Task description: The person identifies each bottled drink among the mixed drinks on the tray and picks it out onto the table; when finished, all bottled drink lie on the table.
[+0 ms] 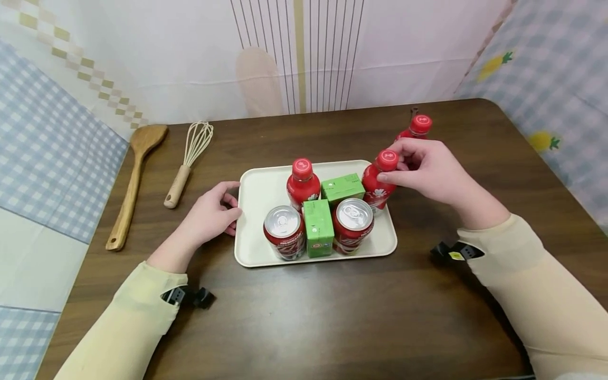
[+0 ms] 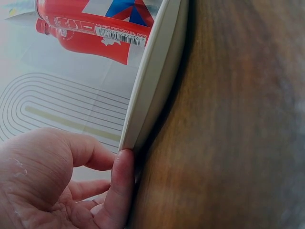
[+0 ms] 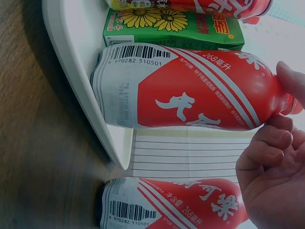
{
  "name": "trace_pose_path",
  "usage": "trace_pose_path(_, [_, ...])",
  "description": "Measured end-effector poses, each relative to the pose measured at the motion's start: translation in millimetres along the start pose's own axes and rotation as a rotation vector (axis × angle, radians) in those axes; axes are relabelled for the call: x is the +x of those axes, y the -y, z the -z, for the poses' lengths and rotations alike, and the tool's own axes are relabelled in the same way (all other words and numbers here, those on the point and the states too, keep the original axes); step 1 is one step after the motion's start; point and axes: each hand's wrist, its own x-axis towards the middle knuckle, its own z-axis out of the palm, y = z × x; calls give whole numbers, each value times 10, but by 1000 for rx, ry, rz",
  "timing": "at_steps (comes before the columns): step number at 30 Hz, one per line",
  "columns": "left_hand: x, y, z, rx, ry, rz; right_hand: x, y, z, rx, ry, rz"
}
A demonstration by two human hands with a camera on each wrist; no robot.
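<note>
My right hand (image 1: 427,169) pinches a red bottle (image 1: 374,187) just below its cap, thumb on one side and fingers on the other. The bottle's base is inside the rim at the right end of a cream tray (image 1: 256,248). Fingertips of my left hand (image 1: 214,211) touch the tray's left rim, without curling round it. Another red bottle (image 1: 303,187), two green drink cartons (image 1: 319,224) and two dark red soda cans (image 1: 284,229) stand close together on the tray. In the right wrist view, the held bottle (image 3: 186,88) stands beside a green carton (image 3: 171,28).
Behind my right hand is a third red bottle (image 1: 420,125), on the wooden table (image 1: 285,322) outside the tray and partly hidden. A wooden spatula (image 1: 130,195) and a whisk (image 1: 187,163) lie at the left. Patterned cloth (image 1: 190,53) hangs along the table's back.
</note>
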Motion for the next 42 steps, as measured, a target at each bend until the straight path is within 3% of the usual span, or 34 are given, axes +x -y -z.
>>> trace_pose_path(6, [-12, 8, 32, 0, -2, -1, -11, -21, 33, 0, -18, -11])
trace_pose_path(23, [-8, 21, -6, 9, 2, -12, -87, -95, 418, 59, -137, 16])
trace_pose_path(34, [-22, 0, 1, -2, -1, -15, -108, -135, 561, 42, -120, 26])
trace_pose_path(42, [3, 11, 5, 0, -3, -14, -124, -234, 578, 40, -119, -35])
